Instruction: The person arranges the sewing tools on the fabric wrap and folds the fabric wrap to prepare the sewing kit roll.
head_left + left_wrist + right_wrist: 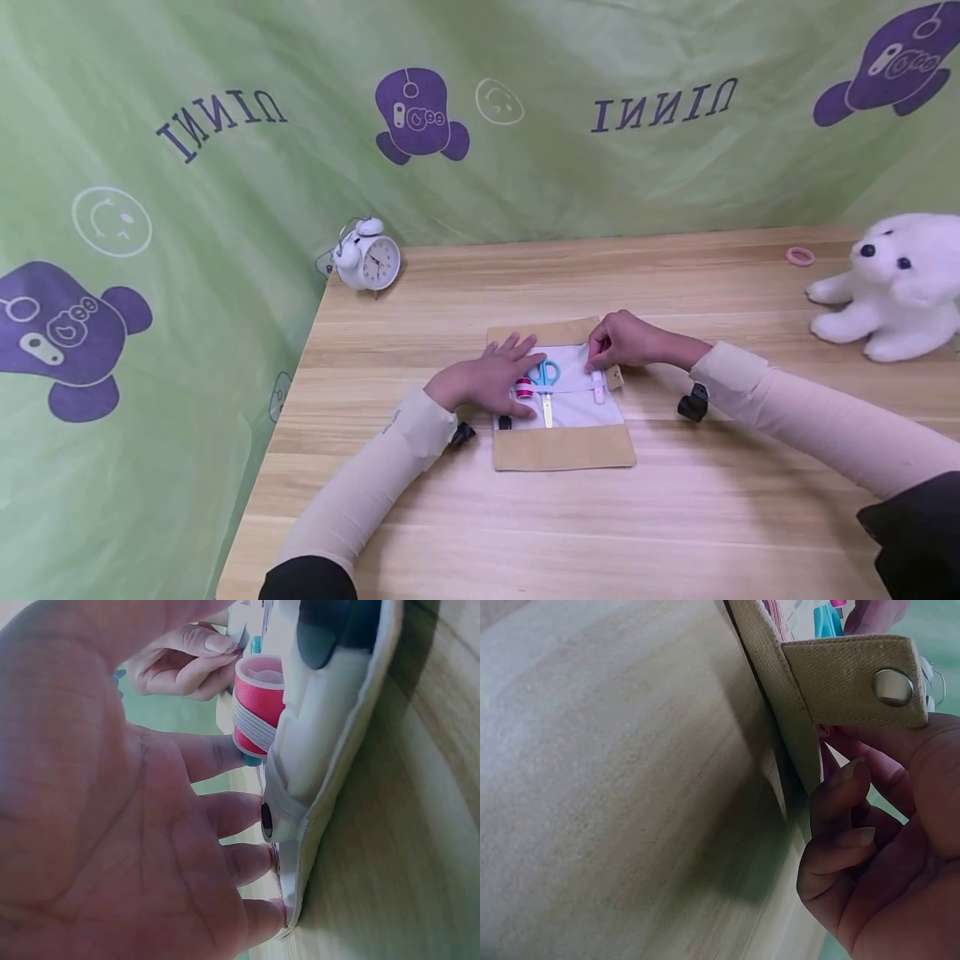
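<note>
A tan fabric sewing kit (564, 450) lies unfolded on the table, its white lining facing up. Across the lining, a white elastic band holds blue-handled scissors (547, 408), a red thread spool (255, 701) and a narrow pink-and-white strip (598, 390). My left hand (498, 379) spreads over the kit's left part, fingers extended and fingertips touching it beside the spool. At the right edge, my right hand (618, 340) curls its fingers and pinches the upper end of the strip, mostly hidden by the fingers. A tan snap tab (855, 681) sticks out beside that hand.
A white alarm clock (375, 258) stands at the table's back left corner. On the right sits a white plush dog (892, 287), with a pink ring (800, 256) lying behind it. Green printed cloth (540, 183) hangs along the table's back and left side.
</note>
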